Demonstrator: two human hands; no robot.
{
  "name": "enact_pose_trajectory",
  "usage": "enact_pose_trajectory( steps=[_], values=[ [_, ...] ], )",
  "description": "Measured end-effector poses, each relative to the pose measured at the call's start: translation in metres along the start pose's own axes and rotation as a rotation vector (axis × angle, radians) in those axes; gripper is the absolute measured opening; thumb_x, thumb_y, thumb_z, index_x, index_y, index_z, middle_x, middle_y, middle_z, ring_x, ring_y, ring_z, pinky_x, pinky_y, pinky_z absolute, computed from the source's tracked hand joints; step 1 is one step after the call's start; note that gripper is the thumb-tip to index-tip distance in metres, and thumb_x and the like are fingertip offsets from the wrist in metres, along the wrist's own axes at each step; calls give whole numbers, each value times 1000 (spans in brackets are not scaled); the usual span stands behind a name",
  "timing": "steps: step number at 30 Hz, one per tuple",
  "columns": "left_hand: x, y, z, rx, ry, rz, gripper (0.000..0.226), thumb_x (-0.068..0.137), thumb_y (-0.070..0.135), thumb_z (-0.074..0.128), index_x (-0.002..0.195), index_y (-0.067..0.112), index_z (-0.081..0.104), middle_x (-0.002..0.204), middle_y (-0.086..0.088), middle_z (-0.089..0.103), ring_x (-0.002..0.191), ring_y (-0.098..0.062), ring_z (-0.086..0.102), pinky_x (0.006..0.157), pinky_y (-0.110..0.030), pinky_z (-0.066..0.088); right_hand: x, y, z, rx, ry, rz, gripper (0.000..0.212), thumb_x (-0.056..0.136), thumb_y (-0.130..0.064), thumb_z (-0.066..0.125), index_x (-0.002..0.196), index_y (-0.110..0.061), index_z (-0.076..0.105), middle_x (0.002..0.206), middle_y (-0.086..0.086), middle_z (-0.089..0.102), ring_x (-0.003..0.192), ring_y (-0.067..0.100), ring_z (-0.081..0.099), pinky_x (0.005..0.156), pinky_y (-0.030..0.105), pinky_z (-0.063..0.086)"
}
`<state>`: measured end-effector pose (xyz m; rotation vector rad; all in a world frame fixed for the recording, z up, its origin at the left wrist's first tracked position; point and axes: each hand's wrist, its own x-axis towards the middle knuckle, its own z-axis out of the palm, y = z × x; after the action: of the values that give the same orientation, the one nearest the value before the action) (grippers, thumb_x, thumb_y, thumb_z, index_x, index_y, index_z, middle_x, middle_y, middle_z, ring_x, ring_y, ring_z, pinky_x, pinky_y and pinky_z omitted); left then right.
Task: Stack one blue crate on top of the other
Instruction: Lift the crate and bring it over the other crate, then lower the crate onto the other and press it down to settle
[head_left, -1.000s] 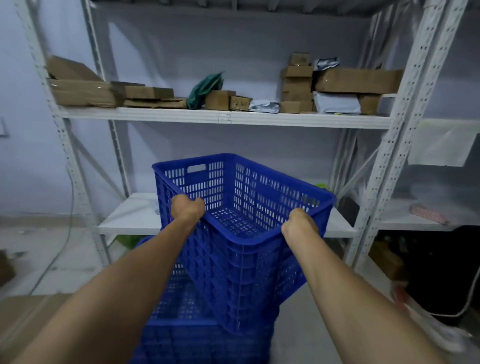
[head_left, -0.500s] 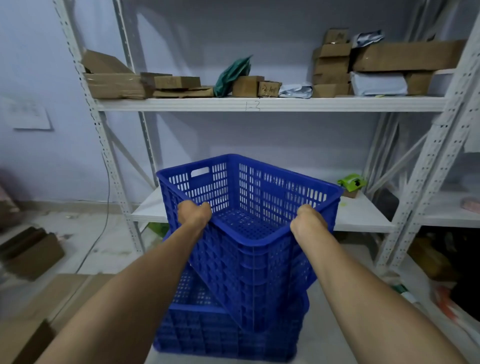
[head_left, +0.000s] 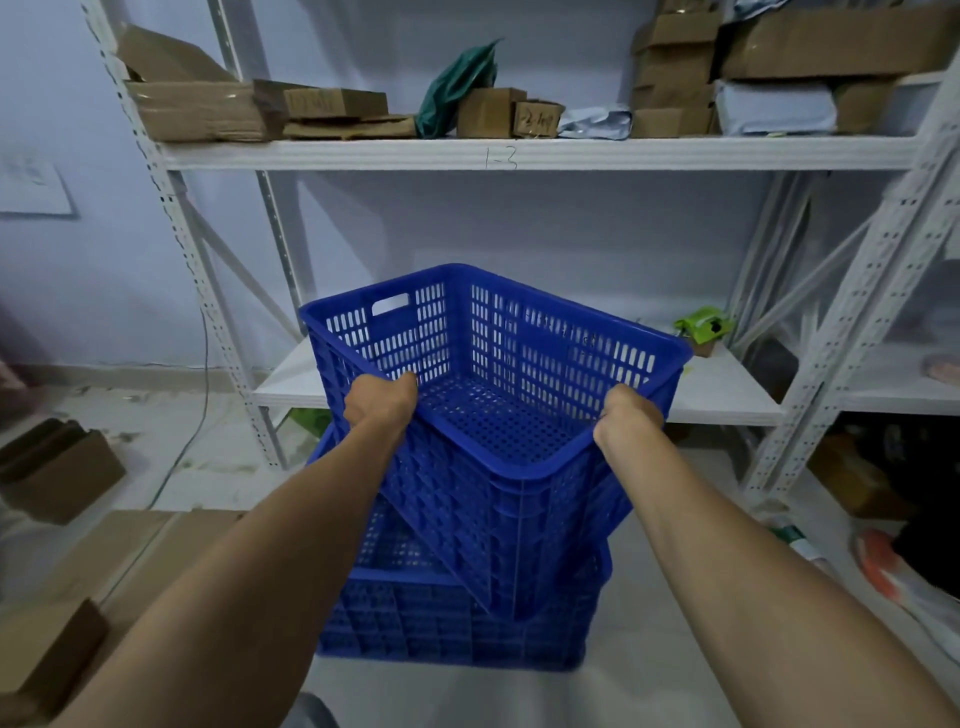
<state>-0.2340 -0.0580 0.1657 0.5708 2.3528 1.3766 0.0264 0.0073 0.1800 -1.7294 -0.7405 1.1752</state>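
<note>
1. My biggest worry is the upper blue crate (head_left: 498, 415) at the centre of the frame. I hold it skewed, one corner dipping into the lower blue crate (head_left: 457, 618) that sits on the floor below centre. If I lower it like this, I judge that corner will wedge inside the lower one's wall and the crate will jam crooked instead of seating on the rim.
2. Both hands grip the near rim only. My left hand (head_left: 382, 402) is closed over the rim left of centre, and my right hand (head_left: 626, 415) is closed over it right of centre. With nothing held on the far side, the crate could tip away from me and slip.
3. The metal shelf rack (head_left: 519, 153) stands close behind. A forward swing could knock the far rim against the lower shelf board (head_left: 727, 395).
4. Hidden: most of the lower crate's rim and far side are covered by the upper crate, so I cannot tell whether they touch.
5. My fingertips curl inside the rim, out of sight.
</note>
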Motion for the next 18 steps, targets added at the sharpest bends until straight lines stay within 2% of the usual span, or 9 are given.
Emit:
enact_pose_trajectory(
  steps=[2, 4, 5, 6, 8, 10, 13, 16, 18],
  values=[
    [-1, 2, 2, 57, 10, 14, 40, 92, 41, 67, 108, 4, 61, 112, -17, 68, 82, -33, 62, 83, -48, 61, 2, -1, 4, 104, 6, 66, 6, 94, -16, 56, 94, -11, 57, 64, -1, 49, 48, 13, 41, 42, 26, 37],
    [-1, 5, 4, 164, 51, 48, 61, 91, 40, 68, 133, 0, 50, 135, -20, 57, 110, -40, 61, 92, -50, 57, 7, -3, 5, 286, 12, 126, 7, 94, -16, 57, 89, -10, 57, 66, 0, 51, 50, 14, 43, 44, 27, 39],
    [-2, 7, 5, 235, 79, 93, 70, 91, 40, 69, 140, -1, 41, 143, -20, 48, 124, -41, 54, 98, -52, 52, 7, -5, 5, 280, 14, 122, 12, 95, -16, 57, 84, -11, 55, 67, 0, 51, 51, 14, 44, 45, 27, 39],
    [-2, 8, 6, 321, 108, 156, 74, 90, 40, 69, 143, -1, 37, 147, -19, 42, 132, -40, 47, 102, -53, 48, 14, -3, 7, 280, 20, 103, 18, 95, -17, 57, 78, -11, 53, 67, 1, 51, 52, 15, 43, 46, 28, 39],
    [-2, 12, 9, 524, 147, 312, 70, 92, 45, 63, 142, 0, 42, 149, -18, 40, 137, -38, 40, 110, -55, 41, 19, -4, 8, 249, 18, 87, 25, 97, -18, 57, 73, -13, 49, 68, 1, 51, 53, 15, 44, 48, 29, 40],
    [2, 13, 11, 671, 125, 441, 61, 95, 47, 53, 135, 2, 55, 146, -16, 46, 137, -37, 39, 113, -56, 35, 25, -4, 11, 212, 38, 55, 28, 97, -19, 58, 72, -13, 48, 69, 2, 52, 53, 16, 45, 53, 30, 44],
    [7, 13, 12, 752, 46, 494, 55, 98, 47, 43, 116, 3, 70, 137, -17, 59, 135, -36, 44, 115, -55, 33, 27, -5, 8, 102, 53, 15, 26, 97, -19, 58, 73, -13, 49, 69, 2, 54, 53, 17, 48, 56, 31, 46],
    [5, 13, 12, 742, 26, 527, 51, 100, 44, 40, 86, 3, 68, 113, -18, 69, 130, -37, 49, 119, -55, 30, 32, -4, 6, 8, 46, -8, 14, 95, -21, 59, 89, -9, 61, 70, 3, 57, 55, 18, 51, 55, 30, 48],
    [5, 13, 14, 687, -31, 515, 48, 102, 40, 40, 73, 7, 59, 100, -16, 63, 123, -39, 52, 116, -55, 34, 29, -4, 5, -75, 58, -29, 21, 92, -25, 63, 103, -7, 64, 81, 6, 62, 61, 20, 56, 57, 31, 51]
  ],
)
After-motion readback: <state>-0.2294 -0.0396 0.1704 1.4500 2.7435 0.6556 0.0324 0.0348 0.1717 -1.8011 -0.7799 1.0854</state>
